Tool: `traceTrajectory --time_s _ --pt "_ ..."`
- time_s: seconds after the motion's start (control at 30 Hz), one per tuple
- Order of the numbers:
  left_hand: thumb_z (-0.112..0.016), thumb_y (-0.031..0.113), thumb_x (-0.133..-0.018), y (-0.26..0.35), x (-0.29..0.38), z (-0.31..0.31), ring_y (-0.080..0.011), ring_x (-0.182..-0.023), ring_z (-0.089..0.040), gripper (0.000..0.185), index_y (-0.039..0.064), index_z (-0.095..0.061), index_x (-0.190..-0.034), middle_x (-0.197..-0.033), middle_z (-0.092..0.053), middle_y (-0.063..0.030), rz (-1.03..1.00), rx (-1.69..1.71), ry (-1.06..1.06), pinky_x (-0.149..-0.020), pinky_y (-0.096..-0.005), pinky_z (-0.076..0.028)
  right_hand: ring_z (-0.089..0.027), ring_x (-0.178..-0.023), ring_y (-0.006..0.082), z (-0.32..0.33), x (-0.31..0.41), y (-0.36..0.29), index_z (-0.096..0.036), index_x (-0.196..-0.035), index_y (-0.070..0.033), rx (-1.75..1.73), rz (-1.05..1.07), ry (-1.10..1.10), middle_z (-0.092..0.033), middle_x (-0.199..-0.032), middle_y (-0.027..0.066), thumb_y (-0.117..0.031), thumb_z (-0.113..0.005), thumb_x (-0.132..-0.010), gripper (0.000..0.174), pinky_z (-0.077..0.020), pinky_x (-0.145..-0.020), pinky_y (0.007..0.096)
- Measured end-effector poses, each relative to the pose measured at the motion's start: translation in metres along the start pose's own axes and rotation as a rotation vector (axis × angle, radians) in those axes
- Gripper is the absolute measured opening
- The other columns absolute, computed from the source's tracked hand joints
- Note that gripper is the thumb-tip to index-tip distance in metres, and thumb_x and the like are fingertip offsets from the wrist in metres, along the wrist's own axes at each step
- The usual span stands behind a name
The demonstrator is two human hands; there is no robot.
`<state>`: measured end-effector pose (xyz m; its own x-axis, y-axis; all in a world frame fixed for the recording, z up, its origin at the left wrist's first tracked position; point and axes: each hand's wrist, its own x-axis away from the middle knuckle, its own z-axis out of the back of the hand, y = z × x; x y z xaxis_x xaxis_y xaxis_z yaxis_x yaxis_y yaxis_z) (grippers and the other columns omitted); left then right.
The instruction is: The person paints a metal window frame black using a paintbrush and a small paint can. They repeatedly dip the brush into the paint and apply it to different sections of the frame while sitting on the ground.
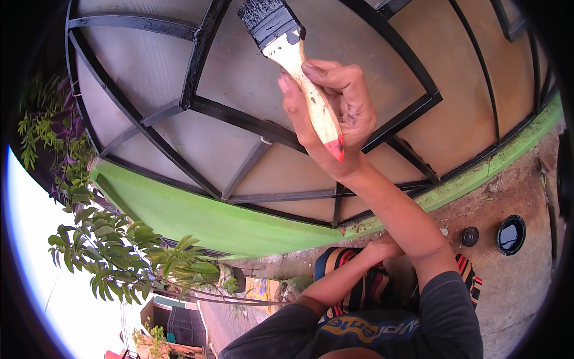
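My right hand (pixel 336 103) grips the wooden handle of a flat paintbrush (pixel 298 67) between thumb and fingers. Black paint coats its bristles and ferrule, and the handle's end is red. The brush is raised in front of a large framed panel (pixel 251 58) with black bars and dull translucent sheets. Whether the bristles touch a bar cannot be told. My left hand (pixel 389 246) lies low by my lap, on or near striped cloth (pixel 358 287). My right forearm hides most of it, so its fingers do not show.
A round black tub (pixel 511 235) with dark, shiny liquid stands on the concrete floor at right, beside a smaller round black object (pixel 470 236). A green-painted ledge (pixel 215 215) runs below the panel. Leafy plants (pixel 121 251) rise at left.
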<state>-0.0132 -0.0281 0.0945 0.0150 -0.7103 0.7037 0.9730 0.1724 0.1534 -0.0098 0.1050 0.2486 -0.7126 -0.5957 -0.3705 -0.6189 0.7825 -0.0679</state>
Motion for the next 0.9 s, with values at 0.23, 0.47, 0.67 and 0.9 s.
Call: traceTrajectory --time_s 0.23,0.47,0.67,0.9 --pt "-0.059 0.025 -0.090 -0.001 -0.002 -0.001 -0.0347 -0.124 -0.052 0.038 0.003 -0.062 -0.122 -0.128 -0.060 -0.0195 0.017 0.023 -0.014 -0.105 -0.0393 -0.039 -0.067 -0.078 0.0111 -0.013 -0.009 0.002 -0.055 -0.095 0.001 -0.180 -0.073 0.081 -0.068 -0.087 0.0110 0.001 -0.073 -0.082 0.022 -0.0561 -0.071 0.0248" --pt "-0.059 0.026 -0.090 -0.004 -0.001 0.000 -0.0352 -0.123 -0.052 0.039 0.003 -0.062 -0.121 -0.126 -0.060 -0.0197 0.023 0.026 -0.019 -0.104 -0.0399 -0.040 -0.061 -0.079 0.0052 -0.022 0.013 -0.006 -0.056 -0.093 0.002 -0.165 -0.239 -0.181 -0.068 -0.091 0.0110 0.001 -0.070 -0.086 0.016 -0.0515 -0.067 0.0199" --pt "-0.060 0.027 -0.089 -0.005 -0.005 0.001 -0.0356 -0.122 -0.053 0.040 0.003 -0.062 -0.120 -0.125 -0.061 -0.0199 0.018 0.028 -0.048 -0.104 -0.0404 -0.041 -0.061 -0.073 0.0036 -0.003 0.015 -0.012 -0.056 -0.087 0.000 -0.145 -0.348 -0.435 -0.068 -0.083 0.0074 0.000 -0.070 -0.086 0.014 -0.0492 -0.061 0.0182" --pt "-0.058 0.036 -0.091 -0.031 -0.024 -0.022 -0.0353 -0.126 -0.050 0.047 0.004 -0.060 -0.126 -0.131 -0.057 -0.0218 -0.040 -0.019 -0.001 -0.104 -0.0389 -0.041 -0.069 -0.081 0.0114 0.004 -0.031 -0.007 -0.056 -0.095 0.000 -0.126 -0.203 -0.318 -0.069 -0.089 0.0107 0.000 -0.068 -0.088 0.015 -0.0550 -0.070 0.0211"
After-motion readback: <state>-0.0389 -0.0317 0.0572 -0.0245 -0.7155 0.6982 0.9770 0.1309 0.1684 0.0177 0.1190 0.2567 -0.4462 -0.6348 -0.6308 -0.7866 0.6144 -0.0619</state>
